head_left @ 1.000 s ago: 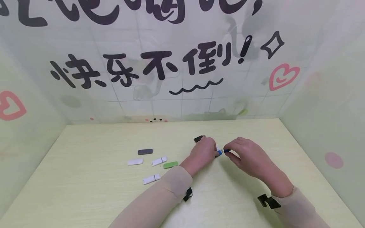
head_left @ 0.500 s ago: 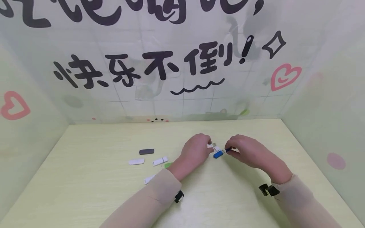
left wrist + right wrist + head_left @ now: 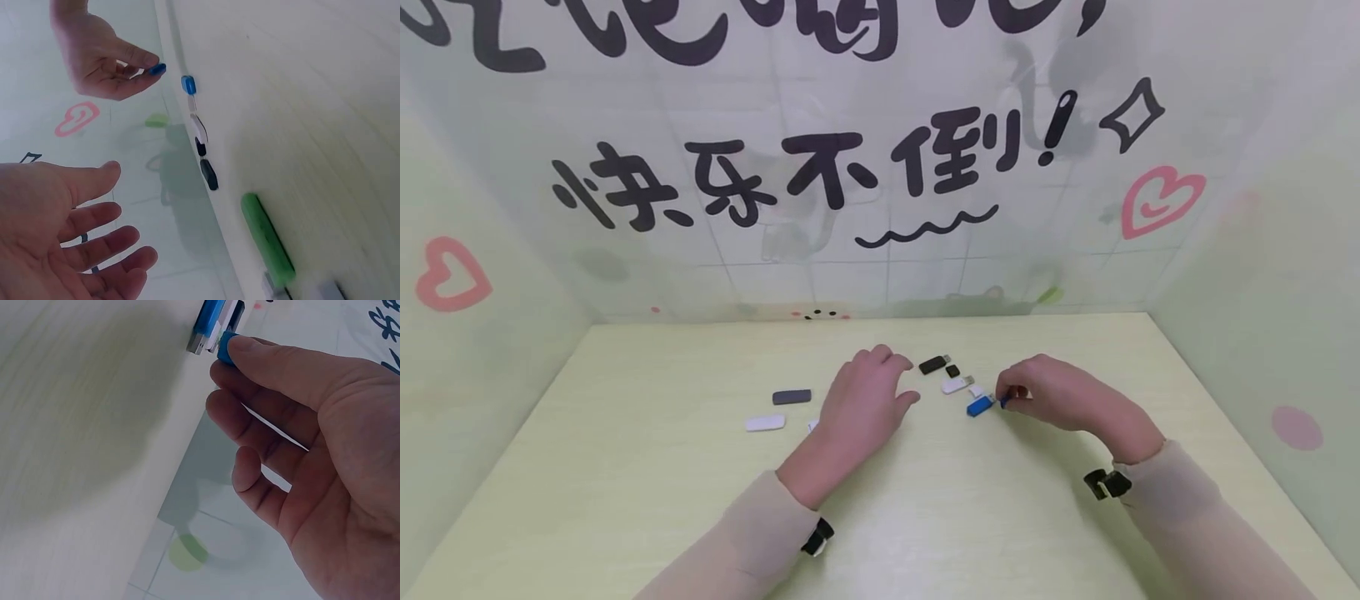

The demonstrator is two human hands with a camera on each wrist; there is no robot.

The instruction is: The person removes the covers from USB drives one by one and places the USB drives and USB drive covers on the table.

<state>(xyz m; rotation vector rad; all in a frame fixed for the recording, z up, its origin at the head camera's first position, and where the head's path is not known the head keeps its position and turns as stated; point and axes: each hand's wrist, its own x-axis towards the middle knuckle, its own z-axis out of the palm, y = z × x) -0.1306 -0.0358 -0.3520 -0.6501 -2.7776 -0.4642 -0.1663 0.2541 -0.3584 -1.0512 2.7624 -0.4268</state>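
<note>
Thumb and index finger of my right hand [image 3: 1060,402] pinch a small blue cap [image 3: 225,349]. Just left of it, the blue USB stick [image 3: 979,407] lies on the table with its metal plug bare. My left hand [image 3: 861,404] hangs over the table, fingers apart and holding nothing, as the left wrist view [image 3: 94,231] shows too. Beyond it lie a white USB stick [image 3: 957,385] and a black USB stick [image 3: 933,365], plugs bare, with a white cap [image 3: 976,391] and black cap [image 3: 952,371] beside them. A green USB stick [image 3: 267,239] is hidden behind my left hand in the head view.
Left of my left hand, a dark grey stick [image 3: 792,397] and a white stick [image 3: 765,423] lie on the pale wooden table [image 3: 625,500]. Other white sticks are mostly covered by the left arm. Printed wall panels [image 3: 820,283] enclose the back and sides.
My left hand has let go of the blue stick and moved left past the white and black sticks, uncovering them. My right hand stays near the blue stick, still pinching the blue cap.
</note>
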